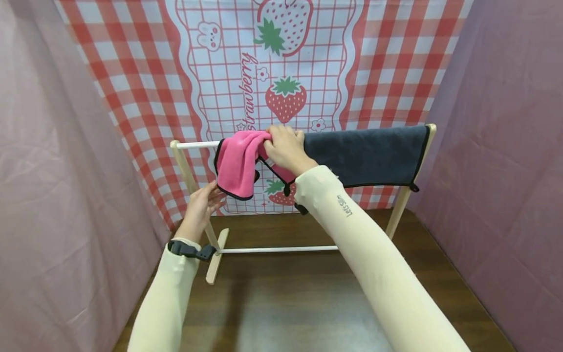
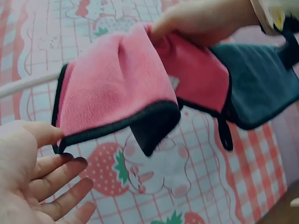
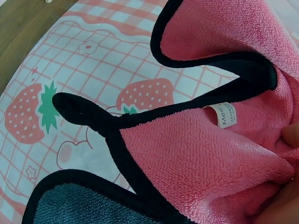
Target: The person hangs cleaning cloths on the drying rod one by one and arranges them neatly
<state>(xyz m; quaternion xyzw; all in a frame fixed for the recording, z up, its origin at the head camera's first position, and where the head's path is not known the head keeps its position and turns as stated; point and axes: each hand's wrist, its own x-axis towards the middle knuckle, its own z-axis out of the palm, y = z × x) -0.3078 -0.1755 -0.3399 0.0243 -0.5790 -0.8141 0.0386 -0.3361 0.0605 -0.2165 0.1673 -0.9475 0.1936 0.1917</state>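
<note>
A pink towel (image 1: pixel 239 164) with black edging hangs bunched over the upper white bar of a wooden rack. My right hand (image 1: pixel 286 149) grips its gathered top at the bar; in the right wrist view the fingers (image 3: pixel 292 135) press into the pink cloth beside a white label (image 3: pixel 226 115). At the towel's lower left corner, my left hand (image 1: pixel 202 205) pinches the black edge between thumb and index finger, with the other fingers spread, as the left wrist view shows. A black hanging loop (image 2: pixel 225 135) dangles from the pink towel's right corner.
A dark grey towel (image 1: pixel 369 154) hangs over the bar's right part, close beside the pink one. The rack's wooden post (image 1: pixel 184 168) stands at left, its foot (image 1: pixel 217 256) on the brown table (image 1: pixel 281 303). A strawberry-print cloth (image 1: pixel 220 73) hangs behind; pink curtains flank both sides.
</note>
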